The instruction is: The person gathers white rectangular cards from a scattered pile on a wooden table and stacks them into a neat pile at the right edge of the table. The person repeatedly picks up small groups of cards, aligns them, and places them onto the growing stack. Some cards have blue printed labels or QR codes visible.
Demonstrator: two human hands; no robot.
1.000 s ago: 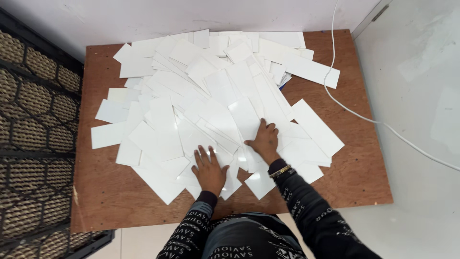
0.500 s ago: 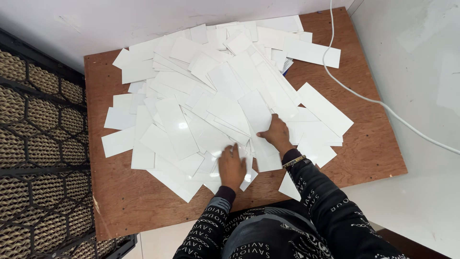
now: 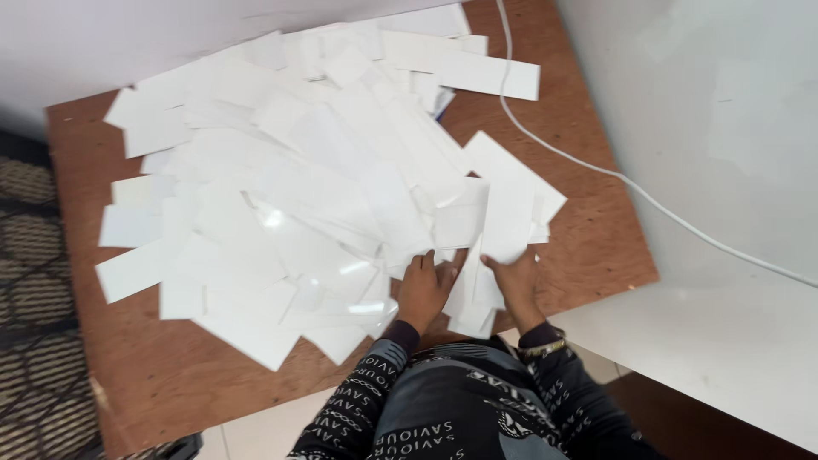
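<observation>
Your hands are down at the near edge of the pile of white cards [image 3: 324,187], and this looks like the gathering step: pulling loose pieces in and picking one out. Your left hand [image 3: 423,288] lies on the sheets with fingers spread, palm down, pressing rather than gripping; whether a card is pinched beneath it, I cannot tell. Your right hand [image 3: 514,277] has its fingers curled onto the lower end of a long white strip [image 3: 506,220], apparently holding it by that edge, while the strip lies across the heap's right side. The whole pile sits on the brown wooden board [image 3: 179,375], and a white cable [image 3: 596,169] runs across the board's far right corner onto the pale floor.

As a judgement, the next move calls for a clean lift of that strip without dragging its glossy neighbours along; they look slippery and overlap loosely.

Compared with half a second ago, both hands have come closer together and nearer to you, the right one has shifted from flat on the heap to closing on the strip, and your view has swung left.
</observation>
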